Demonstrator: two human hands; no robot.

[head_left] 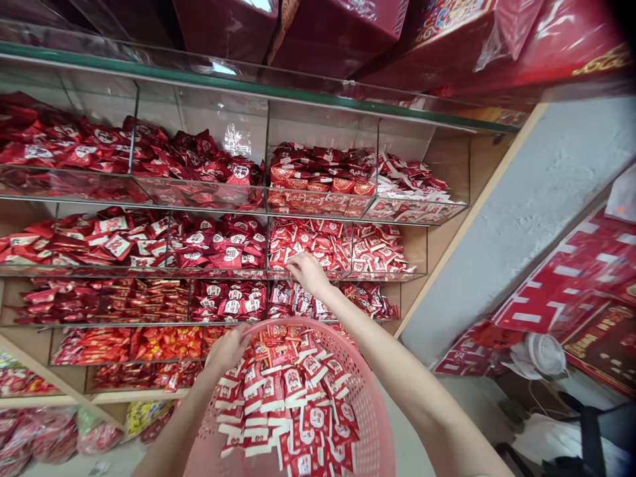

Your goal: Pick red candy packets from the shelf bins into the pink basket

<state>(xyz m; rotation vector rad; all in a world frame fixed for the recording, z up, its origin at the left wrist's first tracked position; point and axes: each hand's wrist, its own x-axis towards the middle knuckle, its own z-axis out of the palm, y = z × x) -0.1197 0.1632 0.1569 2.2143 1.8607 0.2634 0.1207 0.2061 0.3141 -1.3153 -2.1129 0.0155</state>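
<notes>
A pink perforated plastic basket (pixel 380 417) is in front of me, partly filled with small red-and-white wrapped packets (pixel 293 397). My left hand (pixel 228 350) is closed over the basket's far left rim. My right hand (pixel 307 270) reaches across to a shelf compartment full of red packets with white labels (pixel 311 240). Its thumb and fingers are pinched together at the front edge of that compartment, against the packets. Whatever is between the fingertips is too small to make out.
Clear-walled shelf tiers hold piles of red packets (pixel 218 162) on both sides of my right hand. A glass shelf edge (pixel 298 83) runs above, with large red boxes (pixel 338 33) on it. A grey wall (pixel 536 199) stands right; bagged goods (pixel 54 434) lie lower left.
</notes>
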